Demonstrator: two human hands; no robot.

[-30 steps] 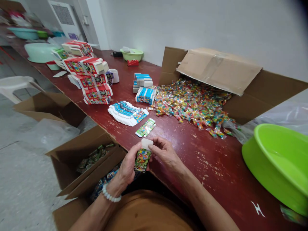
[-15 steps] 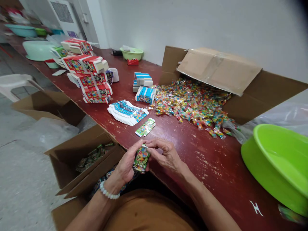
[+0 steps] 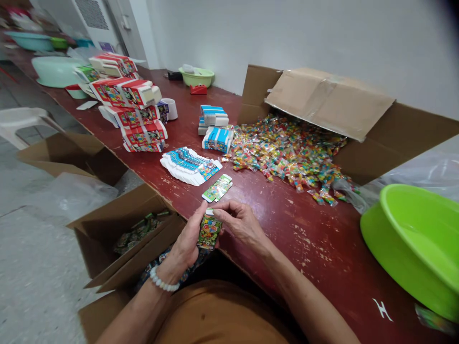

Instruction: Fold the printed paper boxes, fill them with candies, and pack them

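Observation:
My left hand (image 3: 188, 241) is wrapped round a small green printed carton (image 3: 209, 231) held upright at the near edge of the red table (image 3: 308, 239). My right hand (image 3: 239, 220) pinches the carton's white top flap, pressing it down onto the box. Just beyond my hands lies a flat green carton blank (image 3: 217, 188). A fanned stack of blue blanks (image 3: 189, 165) sits farther left. A heap of small colourful wrapped candies (image 3: 290, 153) spills from a tipped cardboard box (image 3: 333, 102).
A bright green plastic basin (image 3: 416, 243) stands at the right. Red filled cartons (image 3: 138, 119) are stacked at the left, blue ones (image 3: 217, 126) in the middle. An open cardboard box (image 3: 122, 239) with green packs stands on the floor by my left arm. More basins stand farther along the table.
The white top flap, standing up a second ago, has been folded down onto the carton by my right hand. Both hands stayed at the table edge.

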